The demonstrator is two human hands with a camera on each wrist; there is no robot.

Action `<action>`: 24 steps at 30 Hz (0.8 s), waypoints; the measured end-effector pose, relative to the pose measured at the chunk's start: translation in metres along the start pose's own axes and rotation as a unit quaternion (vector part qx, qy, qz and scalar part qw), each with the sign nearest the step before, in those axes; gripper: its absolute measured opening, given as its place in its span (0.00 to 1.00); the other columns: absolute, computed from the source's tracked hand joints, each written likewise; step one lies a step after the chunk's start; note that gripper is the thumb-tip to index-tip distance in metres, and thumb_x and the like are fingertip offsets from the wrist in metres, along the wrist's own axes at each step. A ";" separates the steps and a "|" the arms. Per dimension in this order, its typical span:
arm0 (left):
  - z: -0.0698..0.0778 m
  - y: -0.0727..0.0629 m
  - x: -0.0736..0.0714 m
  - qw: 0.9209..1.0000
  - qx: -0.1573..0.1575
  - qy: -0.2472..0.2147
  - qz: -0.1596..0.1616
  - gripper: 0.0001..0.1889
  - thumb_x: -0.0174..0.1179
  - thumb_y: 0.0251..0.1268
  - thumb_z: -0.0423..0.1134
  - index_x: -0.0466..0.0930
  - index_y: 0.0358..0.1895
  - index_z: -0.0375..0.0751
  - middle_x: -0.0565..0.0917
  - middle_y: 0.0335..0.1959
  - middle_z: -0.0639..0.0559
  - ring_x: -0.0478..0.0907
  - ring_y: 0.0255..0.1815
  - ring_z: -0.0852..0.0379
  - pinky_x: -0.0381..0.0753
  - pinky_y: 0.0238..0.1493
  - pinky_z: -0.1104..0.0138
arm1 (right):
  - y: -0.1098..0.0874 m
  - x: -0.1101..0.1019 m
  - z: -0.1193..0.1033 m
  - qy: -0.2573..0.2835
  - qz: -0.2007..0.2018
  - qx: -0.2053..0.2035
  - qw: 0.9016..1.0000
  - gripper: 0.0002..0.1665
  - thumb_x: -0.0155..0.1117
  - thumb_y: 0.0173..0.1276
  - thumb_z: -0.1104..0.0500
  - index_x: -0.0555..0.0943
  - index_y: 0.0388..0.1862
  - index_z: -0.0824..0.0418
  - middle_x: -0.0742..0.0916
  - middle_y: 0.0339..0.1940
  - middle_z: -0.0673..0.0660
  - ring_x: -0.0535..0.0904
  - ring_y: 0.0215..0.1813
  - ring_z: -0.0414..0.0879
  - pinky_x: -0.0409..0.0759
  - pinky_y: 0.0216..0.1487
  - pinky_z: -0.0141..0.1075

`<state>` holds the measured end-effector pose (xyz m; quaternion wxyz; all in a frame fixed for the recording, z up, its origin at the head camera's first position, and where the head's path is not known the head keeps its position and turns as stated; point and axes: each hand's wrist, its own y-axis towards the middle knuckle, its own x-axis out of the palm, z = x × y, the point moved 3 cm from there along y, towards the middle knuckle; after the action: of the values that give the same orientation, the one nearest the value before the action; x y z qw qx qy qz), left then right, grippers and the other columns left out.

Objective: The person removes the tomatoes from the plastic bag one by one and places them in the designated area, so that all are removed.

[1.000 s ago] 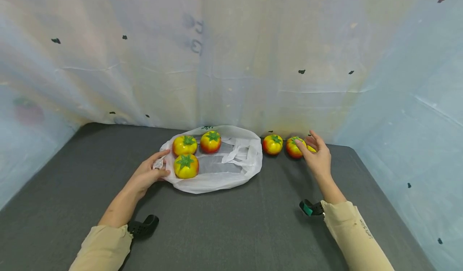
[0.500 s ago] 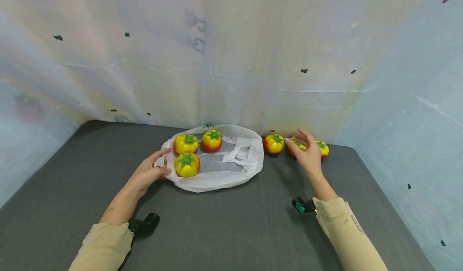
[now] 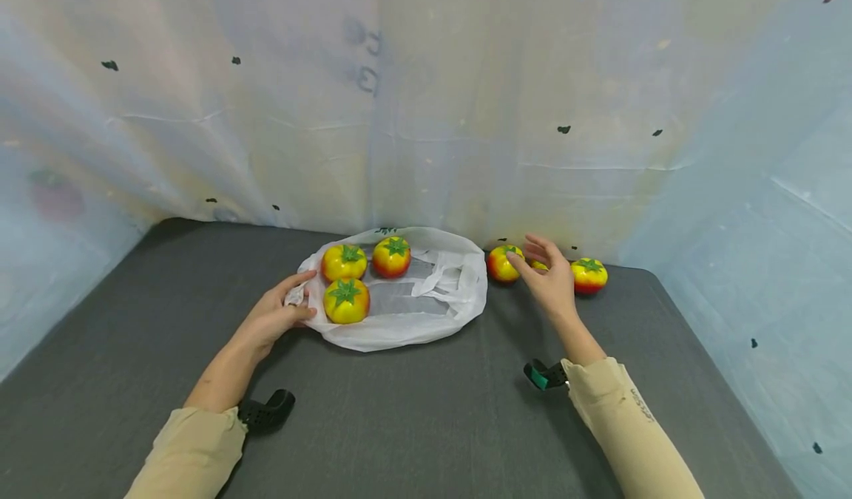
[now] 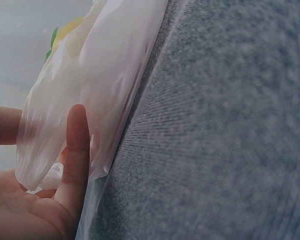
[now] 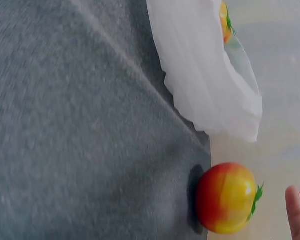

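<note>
While the left hand [image 3: 274, 313] pinched the bag [image 3: 389, 338] near the far edge of the table [image 3: 399, 425], the right hand [image 3: 551, 283], relaxed and empty, hovered beside a tomato [image 3: 501, 267] there; this reach seemingly called for a grasp next.

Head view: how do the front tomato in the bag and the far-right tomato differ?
The front tomato sits inside the white bag; the far-right tomato lies on the dark table. The front tomato shows mostly yellow, the far-right tomato a broad red lower side. Both have green leafy tops.
</note>
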<state>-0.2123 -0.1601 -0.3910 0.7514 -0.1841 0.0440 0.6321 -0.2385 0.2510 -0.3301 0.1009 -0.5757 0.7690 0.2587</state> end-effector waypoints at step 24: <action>0.004 -0.001 0.001 1.000 -0.006 -0.002 -0.003 0.38 0.55 0.64 0.32 0.50 0.76 0.43 0.48 0.74 0.33 0.68 0.47 0.50 0.75 0.39 0.69 | -0.004 0.046 -0.020 0.034 -0.056 -0.025 0.997 0.31 0.68 0.62 0.56 0.73 0.63 0.64 0.79 0.59 0.66 0.78 0.57 0.56 0.76 0.58 0.48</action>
<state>-0.2123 -0.1582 -0.3876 0.7519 -0.1877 0.0380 0.6308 -0.2463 0.2014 -0.3351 0.0742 -0.6292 0.7315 0.2520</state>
